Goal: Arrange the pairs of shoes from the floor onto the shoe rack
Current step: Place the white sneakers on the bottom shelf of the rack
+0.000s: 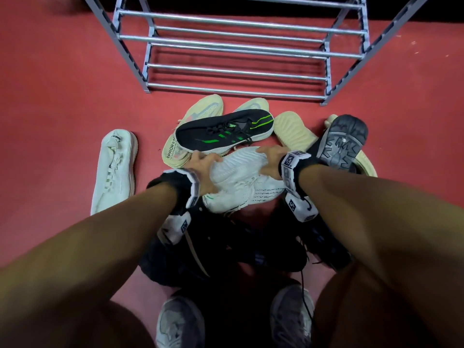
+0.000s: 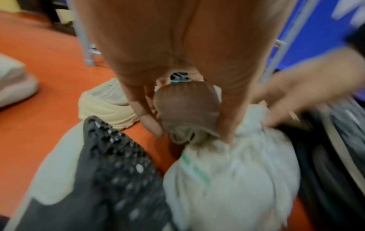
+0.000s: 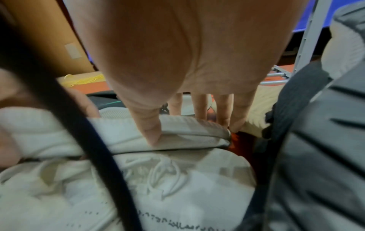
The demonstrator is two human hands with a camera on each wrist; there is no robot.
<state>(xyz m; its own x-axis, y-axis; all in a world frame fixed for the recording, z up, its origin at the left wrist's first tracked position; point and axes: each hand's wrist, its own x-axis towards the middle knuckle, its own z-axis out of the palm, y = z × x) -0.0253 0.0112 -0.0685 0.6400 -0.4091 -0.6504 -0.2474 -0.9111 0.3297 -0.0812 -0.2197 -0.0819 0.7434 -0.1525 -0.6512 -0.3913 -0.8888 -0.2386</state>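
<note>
Both my hands are on the white sneaker (image 1: 241,177) at the centre of the head view. My left hand (image 1: 203,164) curls over its left end, fingers wrapped round the edge; the left wrist view is blurred, but it shows my fingers (image 2: 138,107) bent down around the heel opening. My right hand (image 1: 272,159) grips the right end, and in the right wrist view the thumb (image 3: 150,129) presses on the ribbed sole edge while the other fingers hook over the far side. So both hands are closed on that one shoe, which lies on its side in the pile.

The pile crowds it on every side. Just above it in the frame, the black sneaker with green stripes (image 1: 226,131) lies across two pale yellow sneakers (image 1: 198,114), and its near edge touches or nearly touches my fingertips. To the right, a cream sole (image 1: 292,131) faces up, and a dark grey treaded sole (image 1: 342,141) stands tilted right beside my right wrist. Below the white sneaker, under my forearms, sit black shoes (image 1: 226,252). A second white sneaker (image 1: 114,172) lies alone at the left, well apart from the heap.

The shoe rack (image 1: 236,46) fills the top of the frame, its metal bars bare. A strip of red floor (image 1: 62,84) lies between its front rail and the nearest yellow sneakers, and wide open floor runs along the left and right edges of the picture.
</note>
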